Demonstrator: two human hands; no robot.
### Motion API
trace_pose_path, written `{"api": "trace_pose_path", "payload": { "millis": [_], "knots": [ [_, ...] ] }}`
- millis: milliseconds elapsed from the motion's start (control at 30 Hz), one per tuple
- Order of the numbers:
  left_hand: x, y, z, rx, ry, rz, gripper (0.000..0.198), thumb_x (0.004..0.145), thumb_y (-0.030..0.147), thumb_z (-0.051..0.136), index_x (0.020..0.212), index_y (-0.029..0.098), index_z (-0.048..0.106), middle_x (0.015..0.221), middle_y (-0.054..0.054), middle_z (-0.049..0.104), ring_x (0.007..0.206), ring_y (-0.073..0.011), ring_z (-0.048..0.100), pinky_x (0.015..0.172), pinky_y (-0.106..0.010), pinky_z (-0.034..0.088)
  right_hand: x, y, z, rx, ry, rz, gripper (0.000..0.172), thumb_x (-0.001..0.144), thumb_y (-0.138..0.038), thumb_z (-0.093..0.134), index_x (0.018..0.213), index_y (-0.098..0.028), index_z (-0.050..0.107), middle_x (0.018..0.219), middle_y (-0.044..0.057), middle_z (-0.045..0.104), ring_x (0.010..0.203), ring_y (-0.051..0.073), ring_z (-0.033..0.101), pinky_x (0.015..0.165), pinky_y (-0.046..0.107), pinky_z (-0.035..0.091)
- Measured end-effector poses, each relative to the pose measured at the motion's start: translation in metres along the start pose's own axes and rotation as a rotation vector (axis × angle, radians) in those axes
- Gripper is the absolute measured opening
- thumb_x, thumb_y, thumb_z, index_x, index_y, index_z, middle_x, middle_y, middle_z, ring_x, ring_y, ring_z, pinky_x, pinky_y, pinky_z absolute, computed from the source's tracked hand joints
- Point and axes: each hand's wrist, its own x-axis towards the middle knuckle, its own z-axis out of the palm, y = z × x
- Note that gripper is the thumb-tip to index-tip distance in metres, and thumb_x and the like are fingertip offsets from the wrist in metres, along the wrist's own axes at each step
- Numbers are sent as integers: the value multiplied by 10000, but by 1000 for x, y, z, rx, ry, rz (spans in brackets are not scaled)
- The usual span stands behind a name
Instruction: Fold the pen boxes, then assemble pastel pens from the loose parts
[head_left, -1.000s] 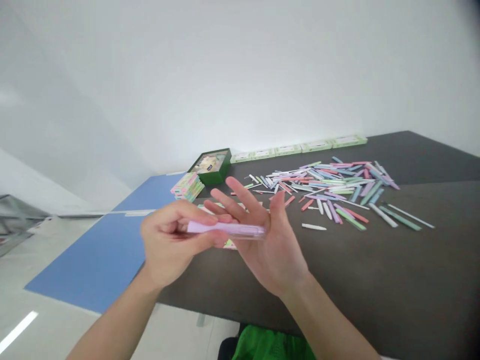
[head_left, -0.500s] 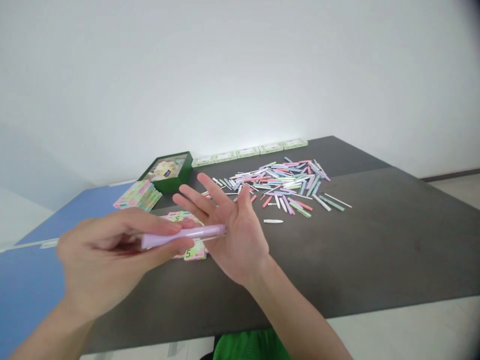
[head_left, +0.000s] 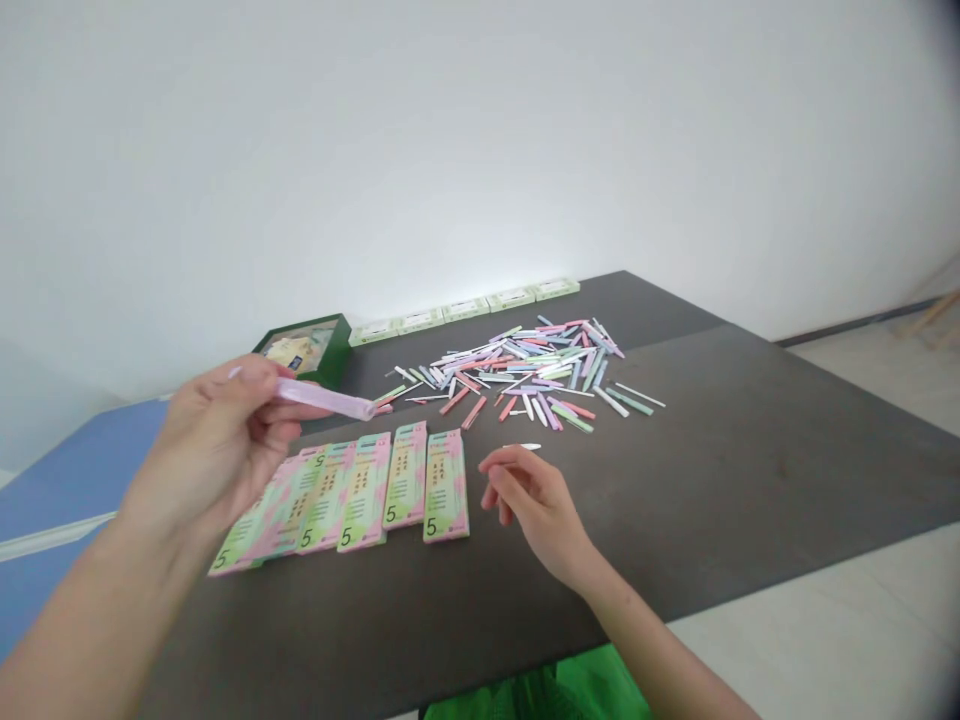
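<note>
Smooth, faintly glossy plastic tube (head_left: 324, 399) in pale pink. Printed paper cards (head_left: 445, 486) lie matt on a dark, matt counter (head_left: 720, 470).

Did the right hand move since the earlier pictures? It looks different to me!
Yes. Compared with the green box, the right hand has moved away from it, going to the right and closer to the person.

Print on the pastel cards (head_left: 445, 487) (too blurred to read)
</note>
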Motion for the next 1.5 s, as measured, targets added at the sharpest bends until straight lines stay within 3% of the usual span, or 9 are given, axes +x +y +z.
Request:
{"api": "trace_pose_path", "payload": {
  "millis": [100, 233, 433, 633, 800, 1067, 1267, 1400, 1500],
  "knots": [
    [14, 7, 2, 219, -115, 22, 204, 498, 298, 820, 600, 187, 683, 484, 7, 630, 417, -92, 580, 366, -159, 449, -13, 11, -21, -118, 139, 20, 236, 850, -393, 584, 860, -164, 640, 585, -13, 606, 465, 79, 497, 437, 190, 383],
    [38, 4, 16, 727, -342, 294, 280, 615, 492, 746, 723, 238, 705, 632, 10, 691, 631, -155, 657, 604, -273, 537, -24, 25, -41, -105, 316, 24, 273, 838, -430, 599, 853, -160, 639, 555, -13, 610, 411, 81, 481, 409, 206, 382],
    [81, -71, 63, 1132, -728, 345, 202, 799, 399, 592, 750, 213, 651, 623, 13, 623, 591, -149, 554, 653, -309, 460, -32, 32, -62, -80, 461, 29, 276, 821, -438, 625, 853, -164, 631, 613, 2, 647, 457, 85, 512, 450, 215, 428],
    [92, -126, 100, 1199, -808, 359, 316, 929, 365, 421, 1119, 187, 599, 824, -41, 687, 754, -193, 645, 746, -339, 483, -32, 34, -74, -63, 534, 0, 265, 839, -434, 614, 849, -169, 620, 619, 3, 649, 505, 99, 559, 503, 226, 457],
    [102, -136, 113, 1252, -870, 305, 517, 846, 344, 522, 1339, 194, 483, 808, -65, 688, 804, -264, 663, 752, -365, 478, -25, 39, -73, -46, 472, 75, 244, 854, -420, 597, 848, -177, 620, 613, -1, 631, 486, 98, 526, 478, 228, 424],
    [106, -130, 155, 1085, -883, 158, 568, 719, 417, 704, 1223, 193, 569, 743, -17, 685, 745, -227, 652, 747, -355, 489, -18, 45, -62, -184, 398, 137, 273, 922, -414, 467, 891, -176, 596, 618, 0, 619, 454, 88, 421, 442, 213, 324],
    [81, -116, 138, 790, -705, 63, 776, 727, 563, 614, 1375, 225, 353, 825, -35, 740, 738, -224, 690, 674, -315, 494, 43, 35, -54, -528, 134, 46, 265, 894, -449, 564, 986, -217, 657, 744, 3, 696, 613, 124, 575, 646, 243, 389],
    [67, -119, 133, 706, -751, -44, 800, 693, 579, 646, 1341, 192, 381, 717, -26, 728, 588, -206, 663, 580, -306, 494, 91, 33, -46, -849, 5, 24, 459, 877, -539, 580, 1187, -201, 587, 1038, 93, 709, 963, 228, 655, 800, 295, 426],
    [64, -122, 136, 688, -807, -60, 798, 664, 581, 682, 1314, 198, 423, 686, -6, 722, 561, -197, 644, 552, -291, 476, 105, 38, -31, -842, -108, 59, 427, 903, -541, 540, 1094, -166, 610, 963, 88, 722, 867, 207, 683, 753, 273, 451]
  ]
}}
